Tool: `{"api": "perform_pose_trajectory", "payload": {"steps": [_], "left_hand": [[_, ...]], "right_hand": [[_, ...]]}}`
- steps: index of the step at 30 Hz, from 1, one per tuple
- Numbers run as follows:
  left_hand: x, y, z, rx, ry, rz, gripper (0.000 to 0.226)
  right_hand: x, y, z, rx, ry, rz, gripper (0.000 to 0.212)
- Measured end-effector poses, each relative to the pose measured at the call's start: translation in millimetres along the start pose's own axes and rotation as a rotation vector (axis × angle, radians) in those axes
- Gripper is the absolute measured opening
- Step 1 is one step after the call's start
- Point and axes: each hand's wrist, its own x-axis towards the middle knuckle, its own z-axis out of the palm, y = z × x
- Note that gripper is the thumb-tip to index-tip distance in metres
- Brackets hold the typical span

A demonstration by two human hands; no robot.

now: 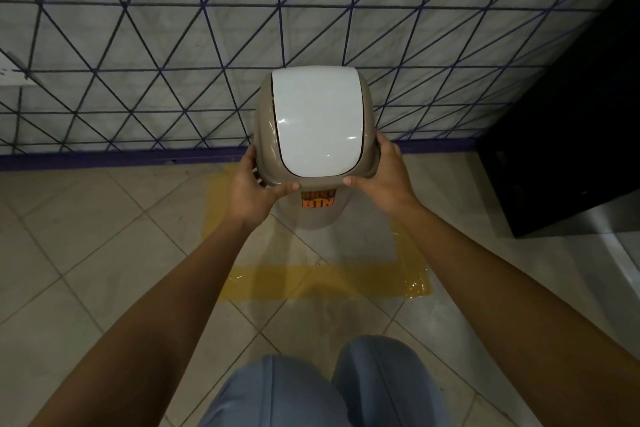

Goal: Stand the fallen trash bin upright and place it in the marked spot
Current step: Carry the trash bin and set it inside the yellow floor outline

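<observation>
The wall (173,45) at the far side was pale and crossed by a lattice of dark blue lines, ending in a purple skirting strip (104,158) where it met the floor (86,236) of beige tiles laid on the diagonal. A dark cabinet (571,132) filled the right side.

On the floor, close to the wall, a square marked in yellow tape (329,282) gave the target; its near and left edges showed clearly, the right edge only in part.

The trash bin (313,215) stood upright inside that square, toward its far side, with its white swing lid (317,121) facing up and an orange label (317,198) on the near face. Whether its base rested on the tiles or hung just above them could not be told.

The left hand (251,191) and right hand (384,177) each clasped the beige lid collar from opposite sides, fingers curled round it and thumbs along the near edge. Holding at the top on both sides likely kept the bin level and let it be steered straight down into the mark.

The person's knees (329,388) in blue trousers showed at the near edge.
</observation>
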Motion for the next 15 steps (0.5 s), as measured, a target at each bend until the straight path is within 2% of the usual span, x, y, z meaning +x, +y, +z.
{"api": "perform_pose_trajectory", "payload": {"steps": [15], "left_hand": [[22.7, 2.1, 3.3, -0.016, 0.018, -0.062, 0.093]], "right_hand": [[24.7, 0.5, 3.2, 0.041, -0.002, 0.003, 0.100]]}}
